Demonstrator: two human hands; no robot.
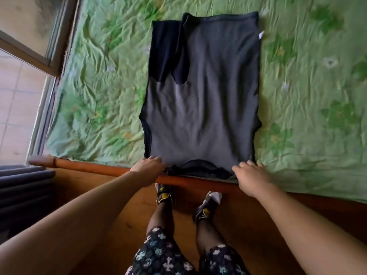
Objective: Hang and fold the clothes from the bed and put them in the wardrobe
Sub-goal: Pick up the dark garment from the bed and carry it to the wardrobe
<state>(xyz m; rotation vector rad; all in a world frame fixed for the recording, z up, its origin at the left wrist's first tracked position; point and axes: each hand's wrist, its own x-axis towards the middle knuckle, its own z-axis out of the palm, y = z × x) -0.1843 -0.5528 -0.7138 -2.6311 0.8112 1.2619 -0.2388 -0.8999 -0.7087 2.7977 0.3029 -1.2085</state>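
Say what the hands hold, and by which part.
Left hand and right hand grip the flat grey fabric shirt by its near shoulder corners, either side of the neckline.

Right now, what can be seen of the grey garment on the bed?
The grey garment is a sleeveless top of soft-looking fabric with dark edging at armholes and neckline. It lies flat, lightly creased, on the green bedspread, neckline at the near bed edge, hem far. A dark navy part lies over its far left corner; a small white tag shows at the far right edge. The left hand and right hand grip its near corners.
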